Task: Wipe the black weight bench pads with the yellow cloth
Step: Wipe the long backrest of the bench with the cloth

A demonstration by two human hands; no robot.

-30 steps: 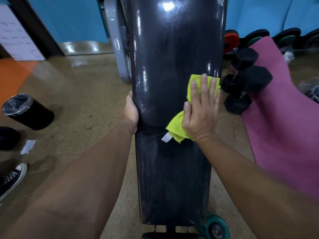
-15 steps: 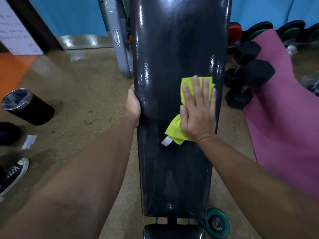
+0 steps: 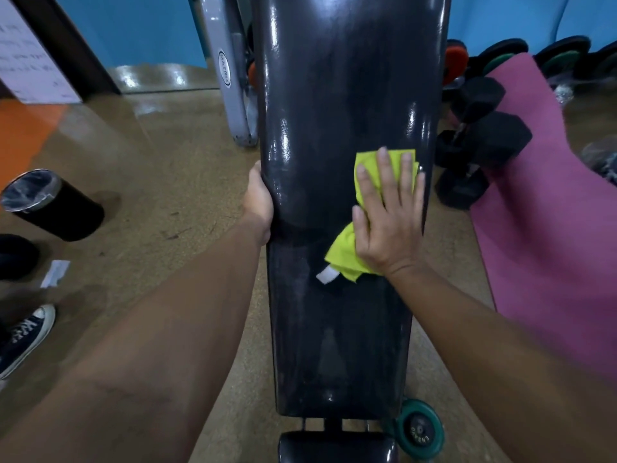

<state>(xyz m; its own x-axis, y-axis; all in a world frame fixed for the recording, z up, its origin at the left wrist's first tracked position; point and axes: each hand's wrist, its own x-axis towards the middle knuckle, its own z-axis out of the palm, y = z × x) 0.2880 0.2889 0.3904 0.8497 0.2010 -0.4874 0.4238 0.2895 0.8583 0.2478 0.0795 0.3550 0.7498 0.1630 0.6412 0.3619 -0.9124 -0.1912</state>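
From the head view I see the black bench pad (image 3: 347, 95) running up the middle of the frame, glossy with light streaks, and a second pad (image 3: 340, 345) continuing below it toward the bottom edge. My right hand (image 3: 389, 222) lies flat, fingers straight and slightly spread, pressing the yellow cloth (image 3: 347, 252) against the pad right of centre; the cloth shows above my fingertips and bunches out under my palm to the lower left, where a white tag (image 3: 328, 275) sticks out. My left hand (image 3: 258, 203) grips the pad's left edge at mid-frame, its fingers wrapped around the side and hidden from me. At the bottom, just right of the bench, sits a green wheel (image 3: 419, 429). On the floor at the left stands a black bin (image 3: 53, 205), with a paper scrap (image 3: 55, 273) and a sneaker (image 3: 26, 335) below it. On the right lies a pink mat (image 3: 551, 245), with black dumbbells (image 3: 480, 145) between it and the bench. A grey frame (image 3: 230, 78) rises at upper centre-left.
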